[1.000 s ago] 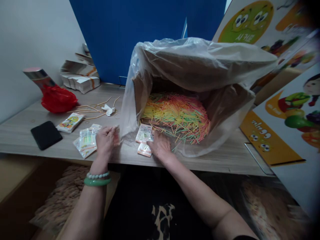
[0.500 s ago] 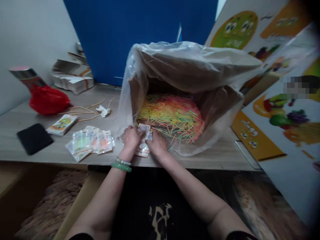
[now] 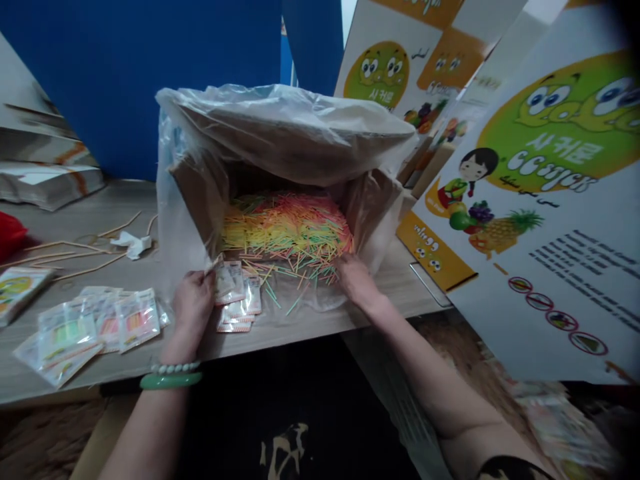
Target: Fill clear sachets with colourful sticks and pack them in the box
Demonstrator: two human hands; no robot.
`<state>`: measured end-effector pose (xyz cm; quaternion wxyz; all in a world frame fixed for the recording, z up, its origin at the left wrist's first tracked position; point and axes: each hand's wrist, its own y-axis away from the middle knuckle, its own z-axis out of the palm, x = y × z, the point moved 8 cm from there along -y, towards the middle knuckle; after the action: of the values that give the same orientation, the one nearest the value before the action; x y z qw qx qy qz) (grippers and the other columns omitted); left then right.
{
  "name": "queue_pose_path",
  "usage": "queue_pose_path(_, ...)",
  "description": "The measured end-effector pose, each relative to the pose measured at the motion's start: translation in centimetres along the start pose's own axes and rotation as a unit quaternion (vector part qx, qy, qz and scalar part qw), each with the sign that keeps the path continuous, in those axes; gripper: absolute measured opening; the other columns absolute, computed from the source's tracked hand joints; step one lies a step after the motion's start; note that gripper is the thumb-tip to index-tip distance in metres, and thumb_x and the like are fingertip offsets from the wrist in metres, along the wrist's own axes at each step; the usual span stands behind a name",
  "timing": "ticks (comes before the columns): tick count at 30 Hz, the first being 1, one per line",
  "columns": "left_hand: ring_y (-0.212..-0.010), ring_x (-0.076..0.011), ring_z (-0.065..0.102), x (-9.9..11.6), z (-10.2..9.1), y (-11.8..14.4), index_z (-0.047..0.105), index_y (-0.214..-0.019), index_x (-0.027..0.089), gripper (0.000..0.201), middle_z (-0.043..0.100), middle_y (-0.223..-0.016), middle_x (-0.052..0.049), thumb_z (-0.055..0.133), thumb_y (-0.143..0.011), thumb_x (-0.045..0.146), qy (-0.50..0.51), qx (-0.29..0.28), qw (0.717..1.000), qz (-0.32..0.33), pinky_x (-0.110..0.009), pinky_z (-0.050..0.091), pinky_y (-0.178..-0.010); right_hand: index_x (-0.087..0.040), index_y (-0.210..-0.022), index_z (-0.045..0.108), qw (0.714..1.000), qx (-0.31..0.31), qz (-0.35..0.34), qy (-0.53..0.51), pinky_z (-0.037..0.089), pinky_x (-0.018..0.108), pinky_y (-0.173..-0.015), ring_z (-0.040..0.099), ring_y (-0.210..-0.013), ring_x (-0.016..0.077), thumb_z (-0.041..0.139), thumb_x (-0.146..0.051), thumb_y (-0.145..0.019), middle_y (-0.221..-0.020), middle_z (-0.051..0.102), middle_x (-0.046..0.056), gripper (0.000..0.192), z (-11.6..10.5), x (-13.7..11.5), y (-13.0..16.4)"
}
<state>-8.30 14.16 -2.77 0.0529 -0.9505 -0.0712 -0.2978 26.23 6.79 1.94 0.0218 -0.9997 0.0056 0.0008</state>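
Hands split since 0.5 s ago. Left hand (image 3: 193, 303) now pinches a packet (image 3: 225, 281) w/ fingers closed on it, more packets just below. Right hand (image 3: 356, 280) moved off into the sticks (image 3: 287, 233) at box (image 3: 200, 193) mouth, fingers curled; grip unclear. Looks like gathering sticks for filling.
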Motion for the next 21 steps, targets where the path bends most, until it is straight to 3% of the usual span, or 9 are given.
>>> queue_pose_path(4,-0.081,-0.0232,0.058,2.1,-1.8,1.0,0.074,-0.102,0.017,0.037,0.066,-0.106,-0.011,0.045,-0.093,0.036,-0.015,0.081,0.995,0.054,-0.032,0.037,-0.064,-0.011,-0.113,0.065,0.996,-0.014,-0.049,0.073,0.037,0.045,-0.097,0.047,-0.117,0.0318,0.037,-0.011,-0.095,-0.119,0.06,0.019,0.034,0.5,0.1,-0.9)
queue_pose_path(7,-0.078,-0.0224,0.057,2.8,-3.2,2.1,0.075,-0.092,0.017,0.033,0.065,-0.091,-0.008,0.05,-0.09,0.037,0.068,0.136,0.986,0.069,-0.033,0.041,-0.067,-0.012,-0.111,0.067,0.993,-0.022,-0.074,0.086,0.032,0.047,-0.102,0.045,-0.118,0.0315,0.037,-0.012,-0.095,-0.121,0.06,0.017,0.033,1.5,0.1,-2.0)
queue_pose_path(10,-0.069,-0.0189,0.055,2.4,-2.8,2.5,0.07,-0.075,0.017,0.028,0.06,-0.071,-0.003,0.059,-0.083,0.042,0.281,0.091,0.955,0.022,-0.03,0.044,-0.065,-0.015,-0.108,0.067,0.991,-0.036,-0.095,0.084,0.027,0.046,-0.107,0.043,-0.121,0.0291,0.039,-0.014,-0.096,-0.121,0.06,0.013,0.031,2.0,0.6,-3.0)
queue_pose_path(13,-0.062,-0.0152,0.055,2.1,-1.2,2.9,0.067,-0.072,0.018,0.023,0.062,-0.067,-0.001,0.073,-0.07,0.04,0.489,0.01,0.87,-0.063,-0.026,0.045,-0.057,-0.014,-0.108,0.067,0.991,-0.035,-0.111,0.067,0.025,0.046,-0.108,0.042,-0.123,0.0283,0.04,-0.013,-0.095,-0.12,0.062,0.013,0.03,1.7,1.0,-3.7)
queue_pose_path(15,-0.059,-0.0128,0.055,2.2,-0.4,3.3,0.067,-0.07,0.017,0.024,0.064,-0.066,0.0,0.08,-0.062,0.036,0.544,-0.015,0.833,-0.097,-0.023,0.044,-0.053,-0.013,-0.112,0.066,0.991,-0.021,-0.115,0.061,0.025,0.046,-0.108,0.044,-0.123,0.0286,0.038,-0.012,-0.096,-0.12,0.063,0.015,0.032,1.3,0.8,-3.9)
queue_pose_path(21,-0.055,-0.0096,0.058,2.4,0.6,4.1,0.069,-0.073,0.013,0.035,0.067,-0.064,0.001,0.087,-0.048,0.03,0.609,-0.035,0.778,-0.15,-0.018,0.045,-0.048,-0.013,-0.119,0.058,0.999,-0.008,-0.046,0.023,0.035,0.039,-0.101,0.056,-0.112,0.028,0.04,-0.014,-0.096,-0.11,0.068,0.016,0.03,0.6,-0.7,-4.7)
